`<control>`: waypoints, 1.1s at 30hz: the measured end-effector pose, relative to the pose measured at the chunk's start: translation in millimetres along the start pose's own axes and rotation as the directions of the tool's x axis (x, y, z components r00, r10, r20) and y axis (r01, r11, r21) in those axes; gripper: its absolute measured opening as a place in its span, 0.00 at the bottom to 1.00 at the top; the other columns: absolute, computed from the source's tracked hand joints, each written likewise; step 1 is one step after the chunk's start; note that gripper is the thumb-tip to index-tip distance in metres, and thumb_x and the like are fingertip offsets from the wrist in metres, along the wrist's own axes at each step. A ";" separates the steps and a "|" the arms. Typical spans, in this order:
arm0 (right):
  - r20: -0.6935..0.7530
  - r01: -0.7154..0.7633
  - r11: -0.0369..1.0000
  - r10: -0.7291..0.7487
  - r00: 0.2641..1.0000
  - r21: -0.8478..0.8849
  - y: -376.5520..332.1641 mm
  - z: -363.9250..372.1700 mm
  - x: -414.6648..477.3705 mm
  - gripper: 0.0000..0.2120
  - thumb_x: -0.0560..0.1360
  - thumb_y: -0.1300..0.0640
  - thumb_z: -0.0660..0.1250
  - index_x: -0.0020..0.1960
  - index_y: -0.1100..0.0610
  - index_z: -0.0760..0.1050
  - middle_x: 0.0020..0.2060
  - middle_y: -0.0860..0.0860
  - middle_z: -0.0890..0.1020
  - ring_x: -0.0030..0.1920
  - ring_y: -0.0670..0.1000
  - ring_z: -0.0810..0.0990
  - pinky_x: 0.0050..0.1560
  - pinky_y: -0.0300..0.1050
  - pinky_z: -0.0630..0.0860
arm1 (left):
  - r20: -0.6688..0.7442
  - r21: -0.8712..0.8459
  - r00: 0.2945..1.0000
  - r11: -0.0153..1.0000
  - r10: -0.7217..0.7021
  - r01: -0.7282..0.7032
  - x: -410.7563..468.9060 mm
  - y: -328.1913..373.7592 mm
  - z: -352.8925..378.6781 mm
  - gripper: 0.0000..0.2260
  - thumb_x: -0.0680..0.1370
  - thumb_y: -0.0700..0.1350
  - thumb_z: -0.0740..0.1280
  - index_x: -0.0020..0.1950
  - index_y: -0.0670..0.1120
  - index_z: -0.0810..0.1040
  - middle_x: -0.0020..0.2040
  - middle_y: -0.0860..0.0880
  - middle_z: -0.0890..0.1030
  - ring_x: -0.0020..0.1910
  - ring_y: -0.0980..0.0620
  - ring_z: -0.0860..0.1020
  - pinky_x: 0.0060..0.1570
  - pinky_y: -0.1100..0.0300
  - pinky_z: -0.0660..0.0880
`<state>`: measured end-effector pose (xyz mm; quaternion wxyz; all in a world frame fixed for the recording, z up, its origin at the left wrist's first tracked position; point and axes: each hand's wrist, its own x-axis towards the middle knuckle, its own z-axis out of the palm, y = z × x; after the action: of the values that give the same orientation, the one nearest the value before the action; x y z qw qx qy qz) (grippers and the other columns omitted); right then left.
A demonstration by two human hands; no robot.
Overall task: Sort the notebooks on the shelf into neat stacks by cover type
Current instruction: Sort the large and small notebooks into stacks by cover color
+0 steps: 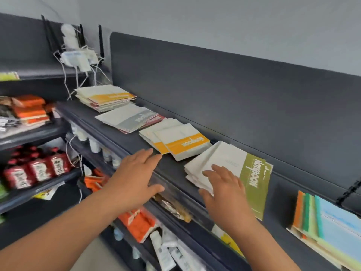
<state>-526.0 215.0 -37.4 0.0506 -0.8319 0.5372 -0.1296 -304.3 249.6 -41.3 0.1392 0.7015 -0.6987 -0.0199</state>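
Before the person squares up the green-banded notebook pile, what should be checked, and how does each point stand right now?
1. Right hand on the green-banded pile: ok, it lies flat on the top cover.
2. Left hand free to help: ok, open and holding nothing, at the shelf edge.
3. Green-banded pile aligned: not ok, the covers are fanned and one end overhangs the shelf edge.
4. Yellow-banded pile neat: not ok, the notebooks are splayed.
5. Grey-banded pile one cover type: not ok, a red cover shows beneath.
6. Green-banded pile one cover type throughout: cannot tell.
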 end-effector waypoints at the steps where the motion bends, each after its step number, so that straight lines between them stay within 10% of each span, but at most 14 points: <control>1: 0.004 0.016 1.000 -0.016 1.000 0.009 -17.5 5.9 8.3 0.23 0.81 0.46 0.57 0.75 0.46 0.60 0.77 0.46 0.57 0.77 0.51 0.52 0.76 0.50 0.50 | -0.006 -0.006 1.000 1.000 -0.023 0.023 -4.9 -20.4 -5.3 0.38 0.76 0.62 0.64 0.79 0.53 0.48 0.79 0.50 0.47 0.78 0.50 0.46 0.76 0.54 0.47; 14: 0.012 0.098 0.989 -0.100 0.995 0.115 -189.9 61.1 90.4 0.24 0.80 0.45 0.59 0.75 0.47 0.62 0.76 0.46 0.59 0.77 0.49 0.54 0.75 0.49 0.51 | -0.044 0.031 0.988 0.988 -0.147 0.149 -33.9 -208.8 -68.5 0.36 0.77 0.62 0.62 0.79 0.53 0.49 0.79 0.52 0.51 0.77 0.52 0.49 0.74 0.55 0.48; 33: 0.094 0.036 0.963 -0.063 0.994 0.267 -217.8 104.6 285.5 0.28 0.80 0.44 0.58 0.77 0.54 0.58 0.76 0.51 0.61 0.75 0.52 0.59 0.74 0.48 0.59 | -0.003 -0.030 0.970 0.970 -0.241 0.241 129.8 -290.4 -64.7 0.32 0.78 0.61 0.60 0.78 0.53 0.53 0.78 0.51 0.55 0.77 0.53 0.52 0.75 0.56 0.52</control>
<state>-194.8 41.3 -43.3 0.1853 -0.8363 0.4910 -0.1588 -4.0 128.1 -22.3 0.1486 0.7790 -0.6075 -0.0447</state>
